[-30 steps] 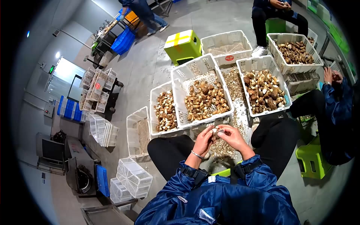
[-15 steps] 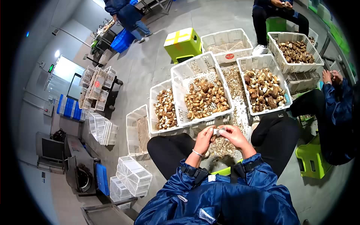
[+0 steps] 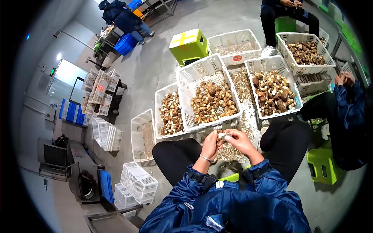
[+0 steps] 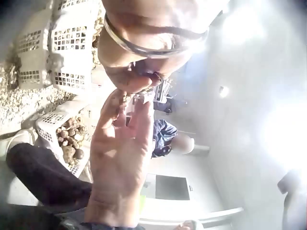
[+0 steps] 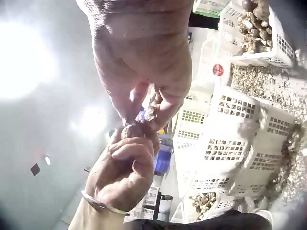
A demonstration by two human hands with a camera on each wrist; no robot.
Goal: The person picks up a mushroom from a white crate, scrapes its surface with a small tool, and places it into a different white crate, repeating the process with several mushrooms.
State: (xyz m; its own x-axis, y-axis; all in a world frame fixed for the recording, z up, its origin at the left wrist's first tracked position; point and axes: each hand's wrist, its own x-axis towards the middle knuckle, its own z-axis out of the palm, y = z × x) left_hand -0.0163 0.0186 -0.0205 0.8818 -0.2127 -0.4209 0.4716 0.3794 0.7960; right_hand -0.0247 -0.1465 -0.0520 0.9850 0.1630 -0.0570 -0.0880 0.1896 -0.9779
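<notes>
In the head view both hands meet above the lap, in front of the crates. My left hand grips a small brown and white mushroom with curled fingers. My right hand pinches at the pale end of the same mushroom with thumb and fingers, and the fingertips of both hands come together there. The fingers cover much of the mushroom, and I cannot tell whether a small tool sits among the right fingertips. Just beyond the hands stands a white crate of brown mushrooms.
Another mushroom crate is at the right, with a fuller one beyond it. Trimmings litter the floor between crates. A green stool stands ahead, and a second green stool is beside a seated person at right.
Both hands stay in place while the fingers shift around the mushroom, and its pale part turns. In the background a person in dark blue has moved left and bent over.
</notes>
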